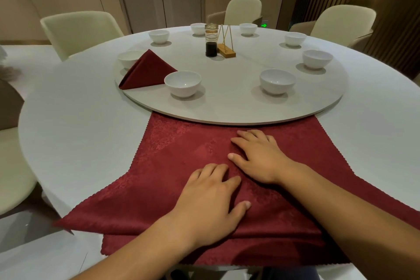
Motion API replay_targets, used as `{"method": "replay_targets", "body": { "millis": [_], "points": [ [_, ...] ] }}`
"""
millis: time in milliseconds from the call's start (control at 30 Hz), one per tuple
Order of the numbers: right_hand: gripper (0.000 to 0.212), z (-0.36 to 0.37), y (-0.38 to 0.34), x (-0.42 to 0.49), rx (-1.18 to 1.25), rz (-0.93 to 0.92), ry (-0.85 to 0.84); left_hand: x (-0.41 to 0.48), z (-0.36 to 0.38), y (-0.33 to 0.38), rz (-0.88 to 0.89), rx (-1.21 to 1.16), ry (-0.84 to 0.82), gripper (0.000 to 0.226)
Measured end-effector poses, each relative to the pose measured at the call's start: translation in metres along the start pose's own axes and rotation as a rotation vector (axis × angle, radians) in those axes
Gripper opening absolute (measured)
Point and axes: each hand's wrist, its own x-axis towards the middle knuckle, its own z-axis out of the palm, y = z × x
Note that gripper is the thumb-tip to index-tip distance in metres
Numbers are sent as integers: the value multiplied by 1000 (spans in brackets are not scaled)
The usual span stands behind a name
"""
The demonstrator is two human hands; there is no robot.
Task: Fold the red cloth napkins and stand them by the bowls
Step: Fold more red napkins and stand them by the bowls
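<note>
Head cam: big red napkin (181,154) lies flat on the surface (75,134) at 6 o'clock, w/ both hands on top. Left hand (211,200) & right hand (259,157) press down, fingers spread flat, gripping nothing. One folded napkin (147,70) stands by bowls (183,83) at 10 o'clock. Cloth looks soft, thin, floppy; best to pinch a corner.
</note>
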Motion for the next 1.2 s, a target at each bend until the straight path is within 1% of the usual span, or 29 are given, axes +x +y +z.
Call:
{"method": "replay_targets", "body": {
  "millis": [67, 100, 233, 367, 533, 667, 800, 900, 933, 1100, 1200],
  "points": [
    [58, 1, 3, -7, 23, -20, 64, -9, 0, 3, 19, -13, -1, 62],
    [58, 1, 5, -10, 38, -24, 69, -12, 0, 3, 25, -21, -3, 62],
    [65, 3, 12, -15, 32, -48, -27, -14, 3, 2, 21, -46, 5, 62],
    [63, -3, 9, -7, 21, -33, -60, -5, 3, 0, -11, -53, -16, 65],
    [51, -17, 3, -8, 127, -10, 43, 30, 1, -16, -69, 3, -99, 74],
    [50, -21, 0, -29, 133, -3, 25, 54, 5, -27, -72, 12, -109, 76],
    [58, -17, -3, -66, 99, 35, 7, 64, 8, -32, -82, 13, -86, 75],
    [79, -9, -4, -94, 44, 65, 5, 64, 12, -33, -85, 14, -69, 75],
    [82, -6, -3, -101, 27, 82, 3, 65, 13, -34, -86, 16, -66, 74],
    [85, 1, 9, -122, 18, 137, -22, 67, 14, -35, -97, 33, -62, 77],
    [84, 7, 11, -130, 47, 153, -45, 64, 10, -29, -56, 32, 8, 86]
  ]
}}
